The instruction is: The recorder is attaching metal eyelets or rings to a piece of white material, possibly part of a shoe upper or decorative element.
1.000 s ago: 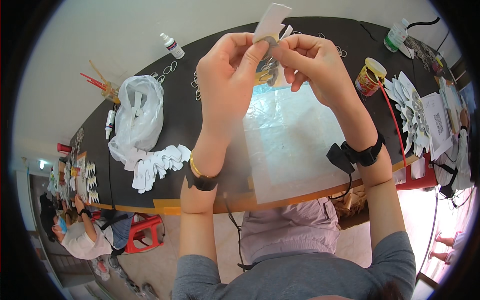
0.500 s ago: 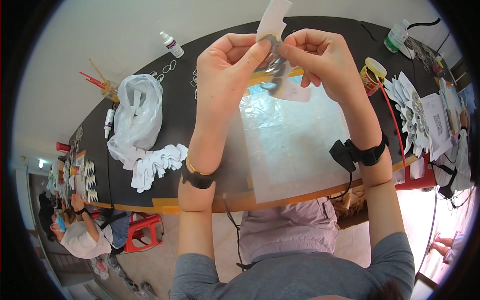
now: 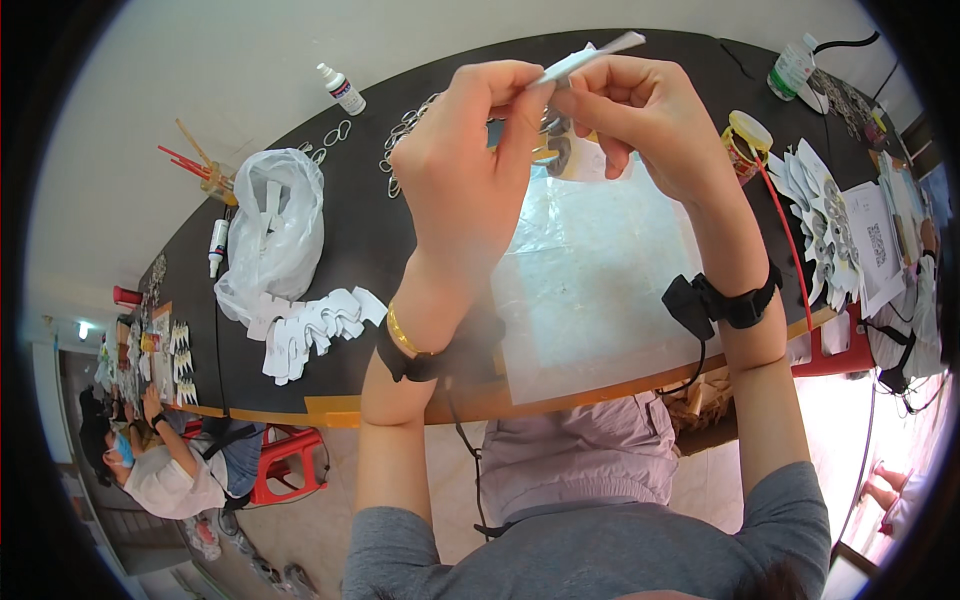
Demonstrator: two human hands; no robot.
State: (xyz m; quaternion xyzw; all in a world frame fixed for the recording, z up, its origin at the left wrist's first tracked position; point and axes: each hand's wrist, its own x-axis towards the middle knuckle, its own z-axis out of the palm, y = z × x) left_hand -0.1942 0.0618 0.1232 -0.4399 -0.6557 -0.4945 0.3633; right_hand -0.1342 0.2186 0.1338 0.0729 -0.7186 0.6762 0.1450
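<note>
Both my hands are raised over the far side of the dark table, pinching one white paper cut-out [image 3: 585, 63] with a grey-and-yellow middle. Its upper end shows nearly edge-on. My left hand [image 3: 475, 150] grips it between thumb and fingers, back of the hand toward me. Close beside it, my right hand [image 3: 640, 115] pinches the same piece, fingers curled. Part of the cut-out is hidden behind the fingers. Below lies a translucent plastic sheet [image 3: 600, 310]. Several metal loops [image 3: 393, 180] lie just left of my left hand.
At left are a white plastic bag [image 3: 275, 220], a row of white paper cut-outs [image 3: 318, 330] and a white bottle [image 3: 343, 90]. A yellow-red jar [image 3: 745, 145], a red stick [image 3: 787, 240] and stacked grey-white cut-outs [image 3: 822, 230] are at right. A co-worker [image 3: 170, 470] sits far left.
My left hand has turned over and its wrist has shifted right. The cut-out has tipped from broad side to nearly edge-on at its top. My right hand has barely moved.
</note>
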